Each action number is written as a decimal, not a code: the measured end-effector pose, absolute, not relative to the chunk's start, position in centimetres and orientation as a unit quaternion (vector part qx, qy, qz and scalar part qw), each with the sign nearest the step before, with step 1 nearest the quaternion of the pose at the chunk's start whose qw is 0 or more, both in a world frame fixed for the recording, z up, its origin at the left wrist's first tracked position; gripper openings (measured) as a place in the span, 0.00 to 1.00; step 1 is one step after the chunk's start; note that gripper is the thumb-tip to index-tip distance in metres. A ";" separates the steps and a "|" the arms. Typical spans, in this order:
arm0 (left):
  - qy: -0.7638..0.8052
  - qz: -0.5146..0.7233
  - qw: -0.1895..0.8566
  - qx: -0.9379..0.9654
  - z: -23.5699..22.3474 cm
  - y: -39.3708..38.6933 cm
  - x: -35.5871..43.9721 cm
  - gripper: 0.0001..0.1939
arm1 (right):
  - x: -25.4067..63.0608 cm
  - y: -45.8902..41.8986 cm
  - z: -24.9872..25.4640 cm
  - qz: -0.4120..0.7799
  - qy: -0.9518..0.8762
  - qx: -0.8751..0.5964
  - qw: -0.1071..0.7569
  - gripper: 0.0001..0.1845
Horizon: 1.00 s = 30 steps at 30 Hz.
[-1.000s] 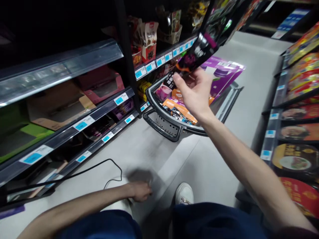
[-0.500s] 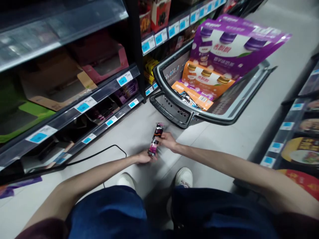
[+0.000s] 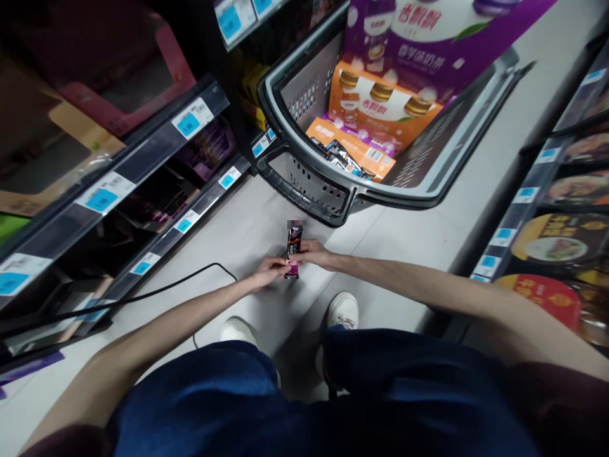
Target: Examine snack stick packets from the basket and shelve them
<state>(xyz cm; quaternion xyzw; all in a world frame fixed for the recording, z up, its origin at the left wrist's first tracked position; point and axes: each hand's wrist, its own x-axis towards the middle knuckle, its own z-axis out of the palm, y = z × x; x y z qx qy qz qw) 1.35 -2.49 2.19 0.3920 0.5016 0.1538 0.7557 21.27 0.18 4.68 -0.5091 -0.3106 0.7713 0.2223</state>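
**Packet [image 3: 295,240] held lengthwise before you**

Floor [image 3: 390,241]: pale. Basket [image 3: 423,194] ahead, standing on it. Your right hand [image 3: 314,252] grips the packet's right side near mid-length; your left hand [image 3: 270,271] pinches its left edge, lower down. Packet sits over the floor between your shoes [image 3: 343,310] and the basket, long axis running nearly straight away from you, far end toward the basket. Slim, black, glossy; magenta near end; thin orange streak, far half.

Basket [image 3: 413,192] on pale floor [image 3: 404,236]
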 end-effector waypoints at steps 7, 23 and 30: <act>0.502 0.153 0.736 0.427 2.1 -3.0 1.1 0.18 | 22.1 0.1 3.6 0.756 -0.385 -0.497 0.181 0.27; 0.525 0.200 0.717 0.412 3.1 -2.3 1.8 0.21 | 22.4 -0.3 4.0 0.803 -0.368 -0.438 0.167 0.28; 0.504 0.203 0.728 0.418 3.4 -2.6 1.8 0.21 | 22.5 -0.1 4.3 0.775 -0.409 -0.454 0.160 0.25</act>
